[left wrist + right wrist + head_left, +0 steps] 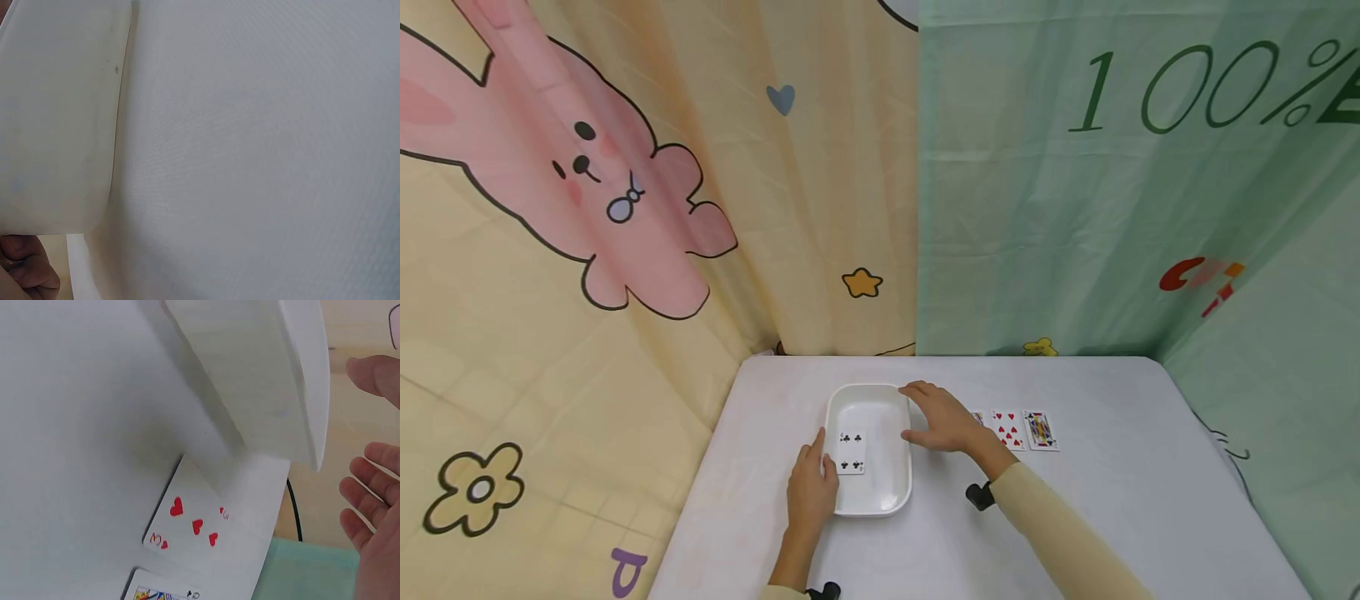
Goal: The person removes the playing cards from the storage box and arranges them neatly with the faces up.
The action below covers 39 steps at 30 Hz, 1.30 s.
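A white rectangular tray [891,500] lies on the table, with a clubs playing card [851,454] face up in its left half. At the tray's left side my left hand [812,492] grips the rim, thumb over the edge and fingers along the outer wall. In the left wrist view, bent fingers [31,269] show beside the tray's wall [56,125]. My right hand [947,421] is spread by the tray's right rim, thumb and fingers apart and holding nothing. The right wrist view shows its fingers [369,487] beyond the tray's edge [306,381].
Right of the tray, face-up cards lie in a row on the white table [1112,517]: a hearts card [1008,430], a face card [1041,431] and another partly hidden by the right arm. A three of hearts [194,519] lies close to the tray. Patterned curtains [850,183] surround the table.
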Motion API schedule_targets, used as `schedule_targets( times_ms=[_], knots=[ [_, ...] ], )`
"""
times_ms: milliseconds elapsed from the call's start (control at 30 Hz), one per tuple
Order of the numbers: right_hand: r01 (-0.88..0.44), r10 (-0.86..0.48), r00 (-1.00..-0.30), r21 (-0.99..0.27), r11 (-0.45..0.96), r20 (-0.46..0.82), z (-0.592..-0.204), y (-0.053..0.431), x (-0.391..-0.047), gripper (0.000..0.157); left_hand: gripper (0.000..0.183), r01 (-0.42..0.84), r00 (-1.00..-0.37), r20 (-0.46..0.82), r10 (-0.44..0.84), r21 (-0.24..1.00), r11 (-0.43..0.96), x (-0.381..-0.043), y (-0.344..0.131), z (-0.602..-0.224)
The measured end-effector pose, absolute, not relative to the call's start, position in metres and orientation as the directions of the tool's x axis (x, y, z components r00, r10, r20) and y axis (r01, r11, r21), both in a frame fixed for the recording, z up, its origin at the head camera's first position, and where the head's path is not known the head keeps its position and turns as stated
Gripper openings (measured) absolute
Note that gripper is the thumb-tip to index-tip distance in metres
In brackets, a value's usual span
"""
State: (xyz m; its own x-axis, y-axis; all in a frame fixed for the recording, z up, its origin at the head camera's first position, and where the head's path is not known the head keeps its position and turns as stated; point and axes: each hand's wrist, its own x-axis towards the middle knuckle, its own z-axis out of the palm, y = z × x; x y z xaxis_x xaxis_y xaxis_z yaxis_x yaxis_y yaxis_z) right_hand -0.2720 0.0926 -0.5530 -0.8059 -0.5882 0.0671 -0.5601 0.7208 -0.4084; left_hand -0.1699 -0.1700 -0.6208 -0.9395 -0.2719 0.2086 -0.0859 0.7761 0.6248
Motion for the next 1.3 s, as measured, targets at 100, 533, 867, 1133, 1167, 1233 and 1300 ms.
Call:
schedule_targets(
  times_ms=[100, 533, 867, 1133, 1167, 1233, 1300],
  knots=[
    [-0.563, -0.599, -0.799, -0.411, 0.717, 0.050, -0.557, 0.080, -0.273, 0.076, 0.051, -0.094, -0.944, 0.191, -0.270, 0.630, 0.771, -0.171, -0.169, -0.621],
    [-0.615, -0.661, -0.750, -0.400, 0.680, 0.029, -0.579, 0.032, -0.267, 0.080, 0.051, -0.093, -0.939, 0.199, -0.281, 0.640, 0.763, -0.169, -0.169, -0.618],
    [-0.616, -0.663, -0.748, -0.356, 0.702, -0.013, -0.581, 0.007, -0.267, 0.087, 0.050, -0.062, -0.933, 0.235, -0.272, 0.639, 0.766, -0.169, -0.167, -0.616],
    [-0.598, -0.635, -0.767, -0.259, 0.758, -0.088, -0.592, -0.006, -0.270, 0.098, 0.049, -0.050, -0.927, 0.260, -0.271, 0.629, 0.776, -0.169, -0.167, -0.621],
    [-0.603, -0.635, -0.767, -0.238, 0.762, -0.089, -0.593, -0.007, -0.270, 0.099, 0.049, -0.055, -0.926, 0.258, -0.275, 0.629, 0.775, -0.169, -0.167, -0.621],
    [-0.606, -0.632, -0.769, -0.204, 0.769, -0.095, -0.594, -0.008, -0.269, 0.102, 0.049, -0.056, -0.925, 0.259, -0.277, 0.628, 0.776, -0.168, -0.167, -0.620],
    [-0.608, -0.628, -0.772, -0.174, 0.774, -0.099, -0.595, -0.010, -0.269, 0.104, 0.049, -0.056, -0.924, 0.261, -0.280, 0.632, 0.773, -0.168, -0.167, -0.619]
  ],
)
